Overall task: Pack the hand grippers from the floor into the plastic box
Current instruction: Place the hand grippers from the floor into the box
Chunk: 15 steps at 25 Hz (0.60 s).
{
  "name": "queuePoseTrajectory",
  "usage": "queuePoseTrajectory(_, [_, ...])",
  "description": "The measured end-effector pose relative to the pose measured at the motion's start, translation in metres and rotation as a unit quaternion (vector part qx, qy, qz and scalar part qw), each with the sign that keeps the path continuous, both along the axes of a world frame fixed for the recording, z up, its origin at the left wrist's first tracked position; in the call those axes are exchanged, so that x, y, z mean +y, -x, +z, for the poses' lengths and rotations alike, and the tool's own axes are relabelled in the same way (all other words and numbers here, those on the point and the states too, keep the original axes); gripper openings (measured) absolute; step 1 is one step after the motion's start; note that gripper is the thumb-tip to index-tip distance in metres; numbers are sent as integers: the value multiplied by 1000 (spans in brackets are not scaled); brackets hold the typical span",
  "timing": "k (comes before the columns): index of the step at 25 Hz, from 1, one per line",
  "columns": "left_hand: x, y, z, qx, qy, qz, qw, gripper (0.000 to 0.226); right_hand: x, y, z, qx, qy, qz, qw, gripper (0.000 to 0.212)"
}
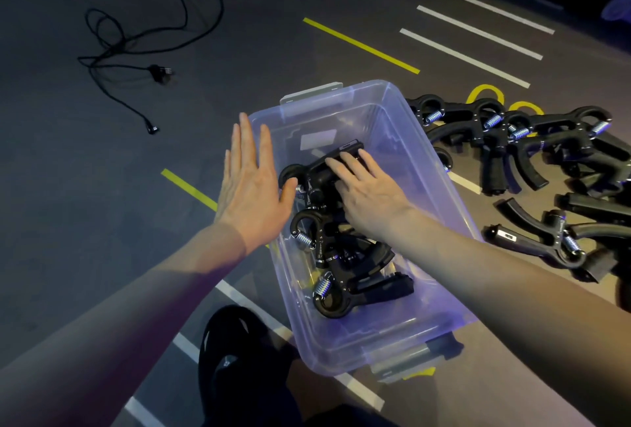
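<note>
A clear plastic box (403,109) stands on the floor in front of me, with several black hand grippers (341,256) with steel springs piled inside. My right hand (365,187) reaches into the box and lies with straight fingers on the handle of the top hand gripper (336,162). My left hand (251,181) is flat and spread at the box's left wall, fingers pointing away from me, holding nothing. Several more hand grippers (532,153) lie in a heap on the floor to the right of the box.
A black cable (136,44) with plugs lies tangled on the dark floor at the far left. Yellow (362,46) and white tape lines (471,58) mark the floor. My knee in black cloth (239,358) is just below the box's near left corner.
</note>
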State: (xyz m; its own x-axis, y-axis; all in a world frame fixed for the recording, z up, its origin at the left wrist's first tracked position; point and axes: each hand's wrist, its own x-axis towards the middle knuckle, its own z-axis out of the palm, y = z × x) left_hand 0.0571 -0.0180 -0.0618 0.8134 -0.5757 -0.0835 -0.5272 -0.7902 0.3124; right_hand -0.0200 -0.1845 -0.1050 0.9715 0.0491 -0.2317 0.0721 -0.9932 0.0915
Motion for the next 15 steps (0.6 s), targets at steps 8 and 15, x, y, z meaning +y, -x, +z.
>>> queuePoseTrajectory(8, [-2, -1, 2, 3, -32, -12, 999, 75, -2, -11, -17, 102, -152, -71, 981, 37])
queuePoseTrajectory(15, [-1, -1, 2, 6, -26, -10, 1000, 74, -9, -5, -22, 65, -275, -87, 955, 48])
